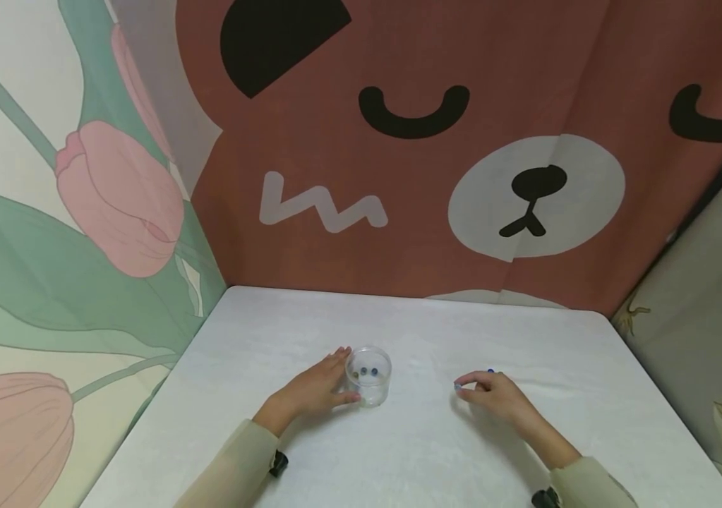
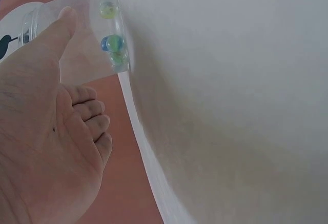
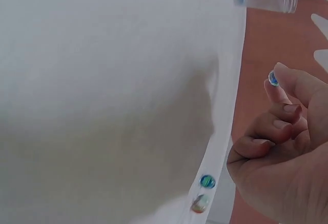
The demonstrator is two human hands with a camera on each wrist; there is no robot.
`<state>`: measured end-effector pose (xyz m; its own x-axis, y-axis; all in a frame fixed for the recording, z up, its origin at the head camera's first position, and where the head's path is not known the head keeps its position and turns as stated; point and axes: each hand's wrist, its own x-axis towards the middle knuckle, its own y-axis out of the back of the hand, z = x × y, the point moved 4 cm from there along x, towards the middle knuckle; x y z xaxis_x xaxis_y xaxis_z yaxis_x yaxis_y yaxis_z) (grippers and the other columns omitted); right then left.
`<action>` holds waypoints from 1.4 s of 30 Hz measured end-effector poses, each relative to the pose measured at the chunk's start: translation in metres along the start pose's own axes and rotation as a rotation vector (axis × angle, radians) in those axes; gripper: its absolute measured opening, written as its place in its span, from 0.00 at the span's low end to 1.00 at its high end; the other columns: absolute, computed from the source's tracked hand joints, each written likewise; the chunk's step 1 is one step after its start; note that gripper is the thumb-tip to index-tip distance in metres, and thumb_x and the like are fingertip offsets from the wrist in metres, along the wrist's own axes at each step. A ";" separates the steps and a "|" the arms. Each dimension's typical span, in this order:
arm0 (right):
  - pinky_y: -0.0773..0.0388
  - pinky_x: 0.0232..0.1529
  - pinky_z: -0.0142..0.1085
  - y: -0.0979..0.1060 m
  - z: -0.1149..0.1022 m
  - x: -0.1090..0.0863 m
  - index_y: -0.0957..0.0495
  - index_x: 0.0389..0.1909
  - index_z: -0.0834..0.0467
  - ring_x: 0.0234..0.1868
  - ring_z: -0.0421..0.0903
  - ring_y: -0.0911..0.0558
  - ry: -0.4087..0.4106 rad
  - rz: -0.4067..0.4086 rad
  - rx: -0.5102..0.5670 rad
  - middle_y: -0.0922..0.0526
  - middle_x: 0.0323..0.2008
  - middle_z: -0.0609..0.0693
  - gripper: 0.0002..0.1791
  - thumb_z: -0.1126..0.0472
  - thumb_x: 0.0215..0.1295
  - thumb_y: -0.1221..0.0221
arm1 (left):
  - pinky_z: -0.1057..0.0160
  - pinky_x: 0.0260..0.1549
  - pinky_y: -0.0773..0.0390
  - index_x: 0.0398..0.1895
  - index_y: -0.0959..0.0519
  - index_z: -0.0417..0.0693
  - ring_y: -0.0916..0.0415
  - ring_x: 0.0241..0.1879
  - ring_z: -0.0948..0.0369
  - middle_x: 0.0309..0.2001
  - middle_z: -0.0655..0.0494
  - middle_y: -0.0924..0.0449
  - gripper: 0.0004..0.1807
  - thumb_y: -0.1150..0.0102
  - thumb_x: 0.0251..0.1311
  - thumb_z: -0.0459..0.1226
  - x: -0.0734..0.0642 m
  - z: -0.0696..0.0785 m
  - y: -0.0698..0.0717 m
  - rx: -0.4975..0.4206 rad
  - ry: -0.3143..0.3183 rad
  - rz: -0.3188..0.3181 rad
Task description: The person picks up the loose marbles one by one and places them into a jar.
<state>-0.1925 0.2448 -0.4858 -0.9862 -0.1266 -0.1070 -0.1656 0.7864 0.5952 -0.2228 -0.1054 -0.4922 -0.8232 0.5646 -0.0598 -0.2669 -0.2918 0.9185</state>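
A clear plastic cup (image 1: 368,388) stands upright on the white table, with several marbles (image 2: 114,43) at its bottom in blue, green and yellow tints. My left hand (image 1: 322,384) holds it from the left side, thumb at the front and fingers toward the back. To the right of the cup, my right hand (image 1: 494,395) pinches a small blue marble (image 3: 273,78) between thumb and index finger, above the tabletop. Its other fingers are curled in. Beyond that hand lies a blue-green marble (image 3: 207,181), beside a clear marble with orange and white tints (image 3: 200,203).
The white table (image 1: 411,458) meets a brown bear-print cloth (image 1: 411,254) at the back. A tulip-print cloth (image 1: 11,303) hangs on the left, and a pale cloth (image 1: 704,303) on the right. Dark straps circle both wrists.
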 end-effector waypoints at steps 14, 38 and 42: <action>0.43 0.37 0.39 -0.020 -0.020 0.012 0.12 0.47 0.53 0.23 0.40 0.36 -0.005 0.041 0.049 0.34 0.18 0.43 0.15 0.49 0.63 0.31 | 0.50 0.77 0.48 0.80 0.49 0.37 0.53 0.80 0.49 0.80 0.44 0.50 0.53 0.46 0.66 0.64 0.001 -0.003 -0.002 0.015 -0.020 0.013; 0.40 0.23 0.31 -0.054 -0.063 0.030 0.12 0.45 0.55 0.23 0.41 0.36 0.042 0.031 0.205 0.33 0.18 0.44 0.12 0.56 0.63 0.30 | 0.50 0.77 0.48 0.79 0.48 0.36 0.53 0.79 0.49 0.80 0.43 0.50 0.54 0.46 0.66 0.65 0.003 -0.003 -0.001 0.047 -0.034 0.015; 0.40 0.22 0.31 -0.060 -0.066 0.033 0.12 0.45 0.55 0.22 0.41 0.36 0.055 0.025 0.222 0.33 0.18 0.44 0.11 0.57 0.63 0.30 | 0.50 0.77 0.48 0.79 0.48 0.36 0.53 0.79 0.49 0.80 0.44 0.50 0.54 0.46 0.65 0.66 0.003 -0.003 -0.001 0.061 -0.037 0.017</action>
<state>-0.2160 0.1535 -0.4723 -0.9899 -0.1338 -0.0475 -0.1415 0.9025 0.4067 -0.2266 -0.1054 -0.4944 -0.8078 0.5887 -0.0304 -0.2210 -0.2547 0.9414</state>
